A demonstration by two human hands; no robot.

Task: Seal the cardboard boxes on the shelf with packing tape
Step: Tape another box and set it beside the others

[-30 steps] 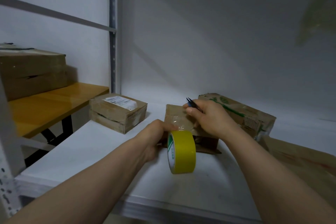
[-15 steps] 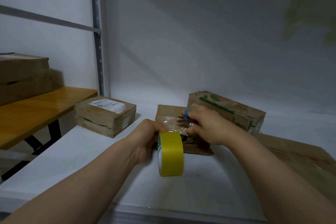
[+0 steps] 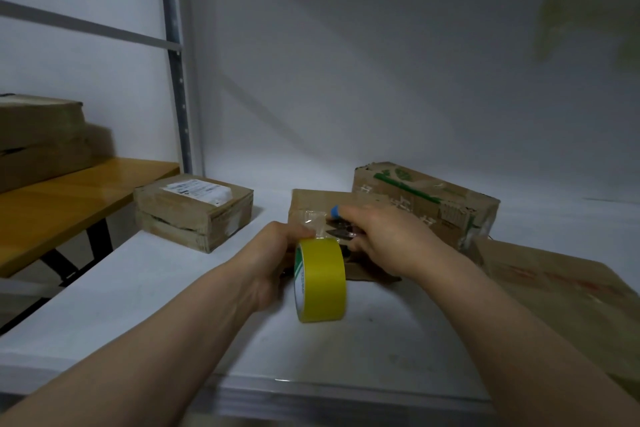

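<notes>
A small cardboard box [image 3: 311, 201] lies in the middle of the white shelf [image 3: 145, 291]. My left hand [image 3: 273, 253] grips a yellow roll of packing tape [image 3: 320, 282] just in front of it, with a clear strip of tape [image 3: 313, 222] pulled up onto the box top. My right hand [image 3: 381, 239] holds blue-handled scissors [image 3: 335, 211] over the box, blades down at the tape strip beside the roll.
A labelled box [image 3: 194, 210] sits to the left on the shelf. Behind the middle box stands a green-printed box [image 3: 426, 199], and a large flat box [image 3: 568, 302] lies at the right. A yellow table [image 3: 69, 198] with stacked boxes [image 3: 38, 139] is beyond the shelf post [image 3: 176, 80].
My right hand dropped from above the box down onto its top, bringing the scissors to the tape strip. The view shifted slightly; the roll stays in my left hand.
</notes>
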